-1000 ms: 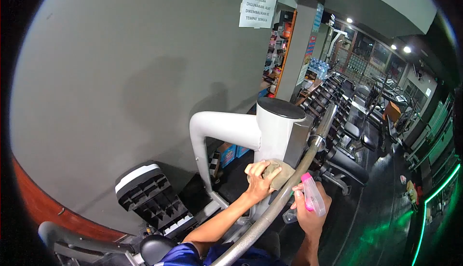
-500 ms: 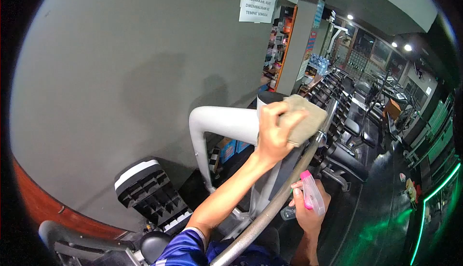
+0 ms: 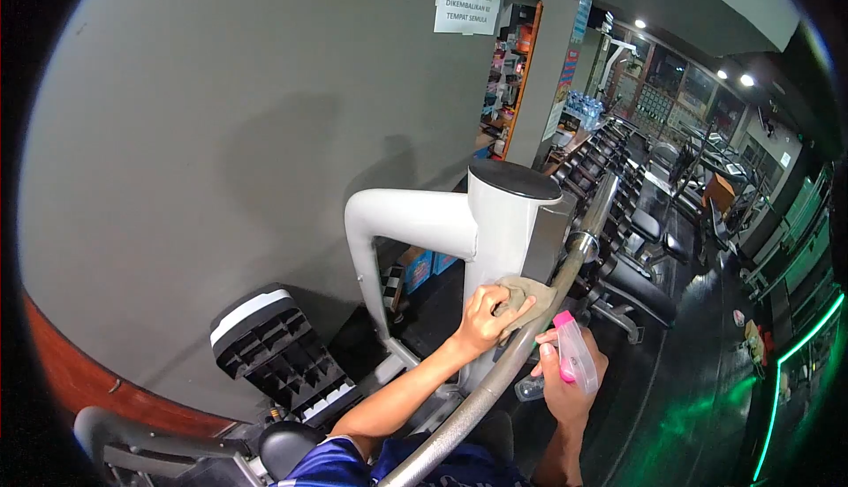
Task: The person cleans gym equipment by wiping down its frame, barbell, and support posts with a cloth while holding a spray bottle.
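Note:
My left hand (image 3: 485,320) grips a folded beige cloth (image 3: 528,297), which lies against the white post (image 3: 496,244) of a gym machine, just beside the metal bar. The post has a flat black cap (image 3: 515,180) on top. Closed around a clear spray bottle with a pink nozzle (image 3: 572,353) is my right hand (image 3: 570,385), to the right of the bar. A long knurled metal bar (image 3: 508,368) slants between my two arms. Part of the bottle's body is hidden behind my right hand's fingers.
A curved white tube (image 3: 402,213) joins the post on the left. A black step platform (image 3: 278,354) leans by the grey wall (image 3: 194,134). Dumbbell racks (image 3: 587,165) and benches (image 3: 629,288) stand to the right, over a dark floor (image 3: 658,416).
My left hand and the cloth have moved down from the top of the post to its front side, uncovering the black cap. My right hand with the spray bottle has hardly moved.

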A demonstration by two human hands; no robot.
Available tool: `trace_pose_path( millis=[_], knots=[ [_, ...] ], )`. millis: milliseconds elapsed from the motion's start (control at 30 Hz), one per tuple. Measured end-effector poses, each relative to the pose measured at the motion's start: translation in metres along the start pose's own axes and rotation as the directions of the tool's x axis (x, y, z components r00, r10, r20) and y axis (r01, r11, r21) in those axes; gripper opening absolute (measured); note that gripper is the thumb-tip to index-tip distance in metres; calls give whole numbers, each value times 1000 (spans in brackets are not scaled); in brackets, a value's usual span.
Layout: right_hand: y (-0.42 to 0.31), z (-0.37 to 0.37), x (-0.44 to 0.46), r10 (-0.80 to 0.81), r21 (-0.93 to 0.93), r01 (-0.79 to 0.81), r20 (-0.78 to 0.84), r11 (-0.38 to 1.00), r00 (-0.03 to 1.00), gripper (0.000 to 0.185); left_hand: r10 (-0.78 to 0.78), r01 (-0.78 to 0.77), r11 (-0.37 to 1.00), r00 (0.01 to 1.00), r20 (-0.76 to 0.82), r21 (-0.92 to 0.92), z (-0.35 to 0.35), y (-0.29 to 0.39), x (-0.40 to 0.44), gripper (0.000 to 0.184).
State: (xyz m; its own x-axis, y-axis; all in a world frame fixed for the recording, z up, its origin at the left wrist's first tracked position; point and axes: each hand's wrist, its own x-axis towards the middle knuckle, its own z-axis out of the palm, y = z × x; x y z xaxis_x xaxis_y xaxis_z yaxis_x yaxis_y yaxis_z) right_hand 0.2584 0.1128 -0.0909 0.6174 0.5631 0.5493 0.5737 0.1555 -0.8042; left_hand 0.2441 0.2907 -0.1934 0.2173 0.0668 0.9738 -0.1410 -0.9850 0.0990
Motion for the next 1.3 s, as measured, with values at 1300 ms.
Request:
trace_pose_path(
  millis=[1300],
  knots=[
    [22,-9,5,51,82,-45,-75,996,996,9,-645,601,762,678,-353,-239,-49,-1,-21,40]
  ],
)
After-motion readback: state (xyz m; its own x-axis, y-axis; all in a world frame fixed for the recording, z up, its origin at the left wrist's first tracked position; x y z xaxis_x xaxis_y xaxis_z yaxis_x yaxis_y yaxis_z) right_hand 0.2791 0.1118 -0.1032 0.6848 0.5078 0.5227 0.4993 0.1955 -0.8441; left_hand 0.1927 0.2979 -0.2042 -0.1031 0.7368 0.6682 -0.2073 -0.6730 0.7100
